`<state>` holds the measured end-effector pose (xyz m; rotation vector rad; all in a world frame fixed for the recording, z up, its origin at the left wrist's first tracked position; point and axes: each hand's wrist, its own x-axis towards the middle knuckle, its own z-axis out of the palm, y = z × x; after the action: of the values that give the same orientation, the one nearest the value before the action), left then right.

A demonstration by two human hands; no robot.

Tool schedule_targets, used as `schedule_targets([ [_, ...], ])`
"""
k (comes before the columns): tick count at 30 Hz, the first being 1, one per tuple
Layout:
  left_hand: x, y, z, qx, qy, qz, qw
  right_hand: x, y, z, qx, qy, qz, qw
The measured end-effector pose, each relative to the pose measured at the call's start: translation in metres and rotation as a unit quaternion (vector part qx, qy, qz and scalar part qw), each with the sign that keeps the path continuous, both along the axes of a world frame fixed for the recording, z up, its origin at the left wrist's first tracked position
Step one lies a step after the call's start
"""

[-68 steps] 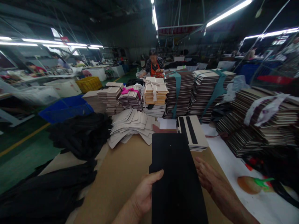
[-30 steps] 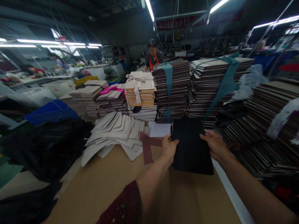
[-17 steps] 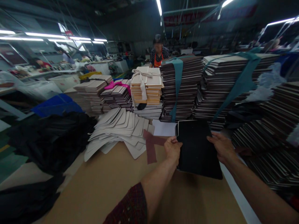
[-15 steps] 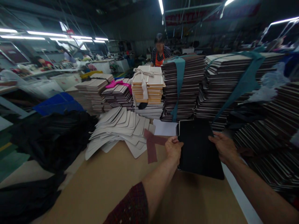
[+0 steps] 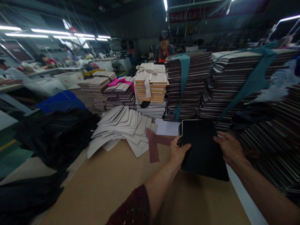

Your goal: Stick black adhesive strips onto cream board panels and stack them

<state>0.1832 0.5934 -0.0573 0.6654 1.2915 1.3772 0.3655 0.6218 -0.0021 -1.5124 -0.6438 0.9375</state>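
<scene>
**Black panel held at both side edges, over low stack**

My left hand [image 5: 178,152] pinches the black panel [image 5: 202,149] at its left edge, thumb on top. My right hand [image 5: 228,149] grips the right edge, fingers curled round it. Panel sits flat on or just over a small stack in front of the strapped board stacks [image 5: 187,84]; contact can't be confirmed. To do it well, in my judgement: keep both edges level, square corners w/ the pile below, no dragging.

Surface: brown board tabletop [image 5: 112,184], loose white cut pieces [image 5: 122,126], maroon strip [image 5: 153,145], black fabric [image 5: 56,134] at left. Room: dim workshop, strip lights, another person [image 5: 164,50] behind the stacks.
</scene>
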Motion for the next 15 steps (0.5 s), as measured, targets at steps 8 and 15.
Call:
schedule_targets([
  [8, 0.001, 0.002, -0.003, -0.002, 0.005, -0.011, 1.000, 0.002, 0.006, -0.006, 0.018, 0.004, -0.005, 1.000],
  [15, -0.006, 0.012, -0.002, -0.003, 0.017, -0.012, 1.000, 0.007, 0.006, -0.011, 0.021, 0.028, 0.011, 0.999],
])
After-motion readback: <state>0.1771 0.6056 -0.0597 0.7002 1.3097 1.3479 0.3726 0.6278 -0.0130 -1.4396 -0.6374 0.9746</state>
